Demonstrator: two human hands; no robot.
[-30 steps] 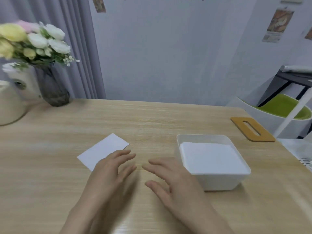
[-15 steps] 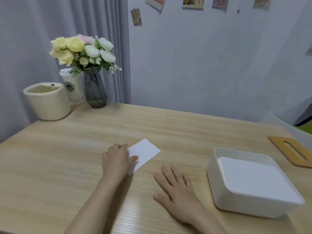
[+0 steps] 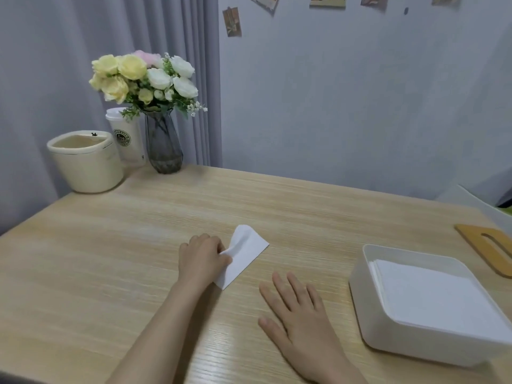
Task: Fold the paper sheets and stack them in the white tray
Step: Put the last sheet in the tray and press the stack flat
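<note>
Two bare hands over a light wood-grain desk (image 3: 110,273). Left hand (image 3: 201,257) curled at the left edge of a white paper sheet (image 3: 243,254); its fingers (image 3: 221,249) are pinched on that edge, lifting it so the sheet's far-left corner curls up off the surface. Rest of the sheet lies flat, set diagonally, near the desk's centre, its near corner by the left wrist.

Right hand (image 3: 300,314) lies palm down on the desk, fingers spread wide and flat, holding nothing. It sits just right of and nearer than the sheet, apart from it.

White tray (image 3: 368,306) stands at the right, well apart from the sheet, rounded corners. Inside it a stack of white sheets (image 3: 432,297) with layered edges visible along the left side; top of the stack sits below the rim.

Beyond the tray, a flat wooden piece with a slot (image 3: 487,245) lies near the right edge of the desk.

Far left corner: cream round container (image 3: 86,164), a white lidded cup (image 3: 127,137) with a dark round logo, and a dark glass vase (image 3: 163,146) holding yellow, white and pink flowers (image 3: 144,79). Cup stands behind and between the container and vase.

Grey curtain (image 3: 83,51) at back left; small pictures fixed on the pale wall (image 3: 332,92).
</note>
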